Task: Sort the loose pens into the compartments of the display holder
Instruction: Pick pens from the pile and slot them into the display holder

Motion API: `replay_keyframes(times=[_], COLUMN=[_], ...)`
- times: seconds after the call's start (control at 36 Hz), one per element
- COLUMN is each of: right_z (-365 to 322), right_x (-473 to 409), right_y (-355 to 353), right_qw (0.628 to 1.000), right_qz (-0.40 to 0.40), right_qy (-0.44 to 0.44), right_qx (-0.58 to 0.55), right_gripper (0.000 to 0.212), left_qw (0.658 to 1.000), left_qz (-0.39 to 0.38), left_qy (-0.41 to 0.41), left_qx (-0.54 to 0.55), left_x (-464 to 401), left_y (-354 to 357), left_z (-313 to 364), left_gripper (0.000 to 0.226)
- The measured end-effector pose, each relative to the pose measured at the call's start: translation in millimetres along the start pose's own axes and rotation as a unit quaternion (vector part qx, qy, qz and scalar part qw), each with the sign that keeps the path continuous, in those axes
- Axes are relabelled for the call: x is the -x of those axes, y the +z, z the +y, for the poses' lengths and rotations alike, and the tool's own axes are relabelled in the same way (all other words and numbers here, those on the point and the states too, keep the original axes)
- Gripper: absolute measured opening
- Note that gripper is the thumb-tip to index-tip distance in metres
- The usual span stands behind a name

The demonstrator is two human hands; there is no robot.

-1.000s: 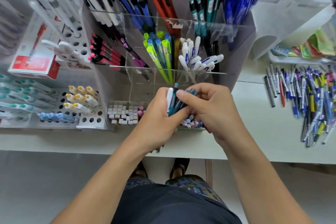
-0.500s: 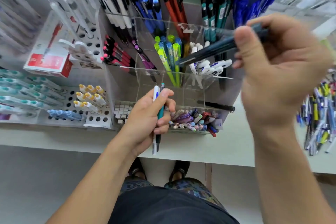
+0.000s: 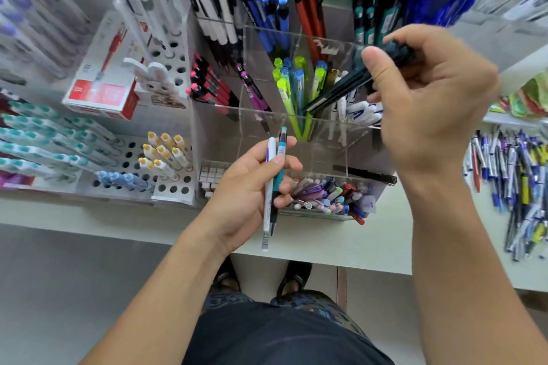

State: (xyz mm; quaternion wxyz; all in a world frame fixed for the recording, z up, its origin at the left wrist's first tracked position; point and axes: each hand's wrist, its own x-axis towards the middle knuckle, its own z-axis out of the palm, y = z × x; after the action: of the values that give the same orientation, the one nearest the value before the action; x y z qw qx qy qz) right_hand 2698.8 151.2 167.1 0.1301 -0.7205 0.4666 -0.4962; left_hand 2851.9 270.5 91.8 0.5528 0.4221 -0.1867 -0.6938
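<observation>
Dark pens (image 3: 350, 84), pinched in the right hand (image 3: 430, 104) at 1 o'clock above the display holder (image 3: 299, 115). Left hand (image 3: 252, 187) grips two pens (image 3: 274, 184). Judged light, stiff, smooth; grasp mid-barrel.

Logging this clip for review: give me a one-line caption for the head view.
Right hand pinches dark pens above the clear display holder while left hand grips a white pen and teal pen.
</observation>
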Motion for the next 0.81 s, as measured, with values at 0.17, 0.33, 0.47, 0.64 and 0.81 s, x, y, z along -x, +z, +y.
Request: replay_keyframes(times=[0.17, 0.33, 0.47, 0.64, 0.81], right_z=[-7.2, -2.9, 2.4, -2.6, -18.3], right_x=[0.6, 7.9, 22.5, 43.0, 44.9], right_y=[7.0, 25.8, 41.1, 47.2, 19.2], right_qw=[0.996, 0.991, 0.982, 0.977, 0.991], right_qz=[-0.047, -0.097, -0.128, -0.144, -0.128], right_qy=[-0.035, -0.029, -0.047, -0.061, 0.025], right_qx=[0.068, 0.091, 0.129, 0.147, 0.006], right_gripper=[0.02, 0.017, 0.018, 0.024, 0.019], left_qw=[0.999, 0.997, 0.998, 0.996, 0.957], left_qz=[0.021, 0.04, 0.032, 0.042, 0.064], left_qy=[0.007, 0.036, 0.045, 0.054, 0.142], left_qx=[-0.027, -0.049, -0.042, -0.058, -0.245], left_x=[-3.1, -10.3, -11.9, -10.3, -12.3], left_y=[-4.1, -2.9, 1.0, 7.7, 11.1], left_z=[-0.8, 5.9, 10.3, 12.2, 7.9], left_gripper=[0.033, 0.04, 0.017, 0.01, 0.016])
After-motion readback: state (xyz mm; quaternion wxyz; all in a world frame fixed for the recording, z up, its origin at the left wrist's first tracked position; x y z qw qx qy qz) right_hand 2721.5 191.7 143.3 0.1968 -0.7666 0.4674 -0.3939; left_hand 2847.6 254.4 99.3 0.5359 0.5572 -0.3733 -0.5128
